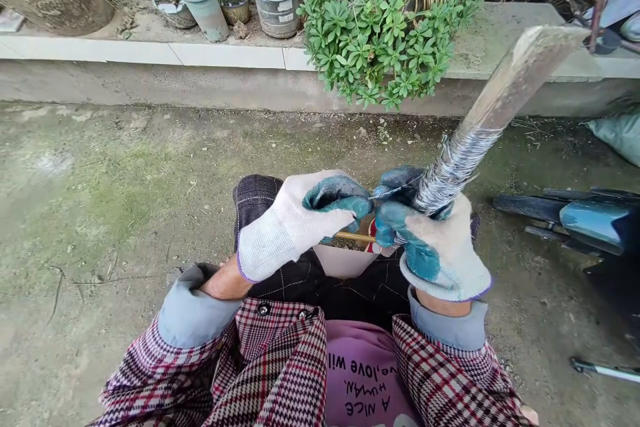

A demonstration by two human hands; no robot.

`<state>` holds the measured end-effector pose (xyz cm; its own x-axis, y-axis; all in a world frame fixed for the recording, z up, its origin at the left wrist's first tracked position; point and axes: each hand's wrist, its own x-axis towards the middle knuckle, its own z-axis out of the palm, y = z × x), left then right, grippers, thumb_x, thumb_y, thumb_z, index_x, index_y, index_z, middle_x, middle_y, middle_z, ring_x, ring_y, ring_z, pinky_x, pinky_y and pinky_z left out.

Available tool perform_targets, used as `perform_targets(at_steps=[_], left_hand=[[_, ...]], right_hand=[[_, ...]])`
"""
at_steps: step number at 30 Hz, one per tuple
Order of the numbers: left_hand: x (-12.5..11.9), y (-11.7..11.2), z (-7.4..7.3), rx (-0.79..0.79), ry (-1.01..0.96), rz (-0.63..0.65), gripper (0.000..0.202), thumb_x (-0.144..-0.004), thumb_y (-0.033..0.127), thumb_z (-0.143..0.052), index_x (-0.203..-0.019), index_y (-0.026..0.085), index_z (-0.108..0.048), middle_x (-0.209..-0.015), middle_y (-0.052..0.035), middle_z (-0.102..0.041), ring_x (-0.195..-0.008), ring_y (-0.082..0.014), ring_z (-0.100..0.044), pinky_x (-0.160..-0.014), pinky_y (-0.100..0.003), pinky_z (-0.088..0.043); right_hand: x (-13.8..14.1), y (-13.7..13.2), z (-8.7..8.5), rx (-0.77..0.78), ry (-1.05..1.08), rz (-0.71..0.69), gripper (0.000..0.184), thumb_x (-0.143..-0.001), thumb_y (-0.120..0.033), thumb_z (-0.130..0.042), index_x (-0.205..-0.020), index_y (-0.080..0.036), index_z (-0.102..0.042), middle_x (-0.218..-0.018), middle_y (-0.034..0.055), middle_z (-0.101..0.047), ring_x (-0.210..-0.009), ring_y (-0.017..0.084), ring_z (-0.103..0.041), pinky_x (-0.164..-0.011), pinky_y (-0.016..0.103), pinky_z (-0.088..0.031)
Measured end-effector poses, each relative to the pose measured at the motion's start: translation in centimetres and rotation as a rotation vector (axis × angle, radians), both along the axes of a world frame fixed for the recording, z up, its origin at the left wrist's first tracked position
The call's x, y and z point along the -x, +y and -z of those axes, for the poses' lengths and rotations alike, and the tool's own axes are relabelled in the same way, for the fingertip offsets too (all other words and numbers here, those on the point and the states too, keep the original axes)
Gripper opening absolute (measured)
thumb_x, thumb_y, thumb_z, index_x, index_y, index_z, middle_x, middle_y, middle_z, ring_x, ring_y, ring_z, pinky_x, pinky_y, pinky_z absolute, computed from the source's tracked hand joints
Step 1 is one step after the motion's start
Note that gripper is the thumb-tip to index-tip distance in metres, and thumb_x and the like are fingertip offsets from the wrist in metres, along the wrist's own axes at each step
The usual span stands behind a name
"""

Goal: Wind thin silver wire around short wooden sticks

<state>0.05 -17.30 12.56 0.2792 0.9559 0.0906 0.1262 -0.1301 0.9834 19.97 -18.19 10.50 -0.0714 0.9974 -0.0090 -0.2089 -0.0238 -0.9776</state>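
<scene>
White and teal gloves [267, 250] cover both hands. The left hand [320, 213] has its thumb and forefinger pinched together, apparently on the wire [397, 191], a short strand spanning to the right fingers. Just below the pinch, a thin yellow rod [356, 236] crosses the gap between the hands; what grips it cannot be told. The right hand [443, 247] has its fingers curled around the lower part of the stick [525, 83], at the coil [453, 170]. Thick, crisscrossed turns cover the wood just beyond these fingers; the far end is bare, and the strand between the hands stands free. Whether turns are being added or taken off cannot be judged. Well ahead of the fingers, past the ground [150, 200], a ledge [230, 55] carries a metal pot [275, 7], and a bush [380, 33] overhangs it.
</scene>
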Motion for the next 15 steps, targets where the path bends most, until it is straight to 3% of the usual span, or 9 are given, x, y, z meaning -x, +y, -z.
perform_targets(at_steps=[6,12,15], left_hand=[[-0.35,-0.46,0.16,-0.010,-0.011,-0.001,0.006,-0.081,0.015,-0.072,-0.086,0.016,-0.076,-0.083,-0.0021,-0.078,-0.078,-0.0161,-0.073,-0.072,-0.023,-0.061],[-0.78,-0.67,0.27,0.015,0.032,-0.027,0.003,-0.082,0.018,-0.072,-0.084,0.017,-0.074,-0.074,0.0008,-0.074,-0.066,-0.0129,-0.066,-0.062,-0.021,-0.057],[-0.84,-0.78,0.33,-0.011,0.118,-0.086,0.005,-0.083,0.019,-0.071,-0.086,0.017,-0.075,-0.074,0.0009,-0.074,-0.067,-0.0132,-0.066,-0.064,-0.022,-0.057]], right_hand=[[0.46,-0.01,-0.12,-0.064,-0.054,0.064,0.019,-0.072,-0.025,-0.092,-0.087,-0.033,-0.083,-0.085,-0.0018,-0.082,-0.071,0.022,-0.078,-0.066,0.035,-0.069],[0.57,0.22,-0.03,-0.078,-0.147,0.141,0.012,-0.071,-0.029,-0.091,-0.078,-0.029,-0.081,-0.078,-0.0002,-0.079,-0.068,0.022,-0.073,-0.058,0.034,-0.064],[0.43,0.37,0.17,-0.087,-0.222,0.167,0.013,-0.069,-0.029,-0.091,-0.074,-0.029,-0.079,-0.072,-0.0011,-0.076,-0.062,0.019,-0.069,-0.053,0.031,-0.060]])
